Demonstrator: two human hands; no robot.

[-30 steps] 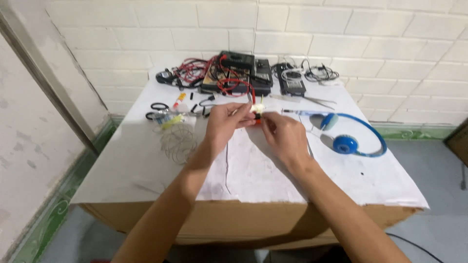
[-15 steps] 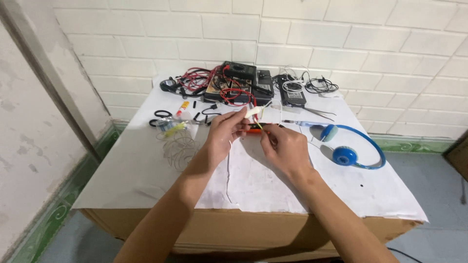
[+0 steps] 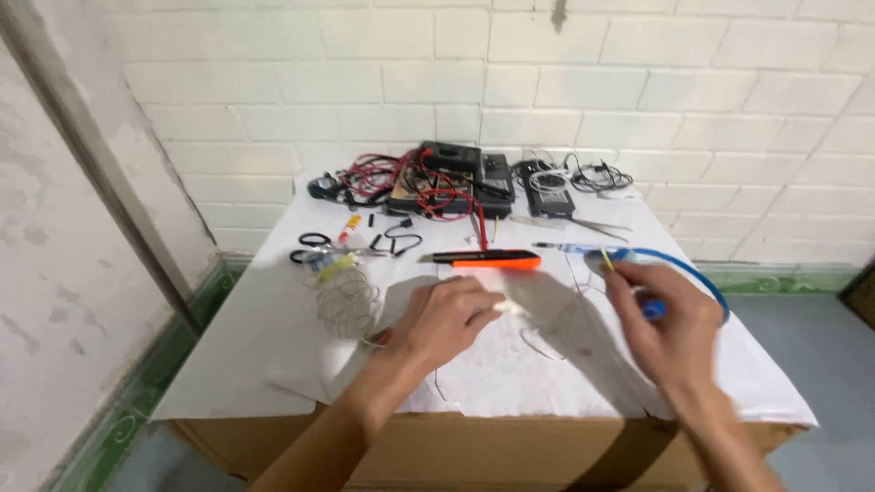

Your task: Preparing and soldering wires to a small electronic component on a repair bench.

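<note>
white paper (image 3: 273, 364) under left hand (image 3: 444, 319), fingers (image 3: 483, 305) curled down.

Tangled cables (image 3: 415, 178) (seemingly dense) block table's (image 3: 228, 364) far edge.

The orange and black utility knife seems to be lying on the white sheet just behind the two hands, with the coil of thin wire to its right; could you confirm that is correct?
Not quite. In the head view the orange and black utility knife does lie on the white sheet just behind the left hand and right hand, but the coil of thin wire is to its left, not its right.
</note>
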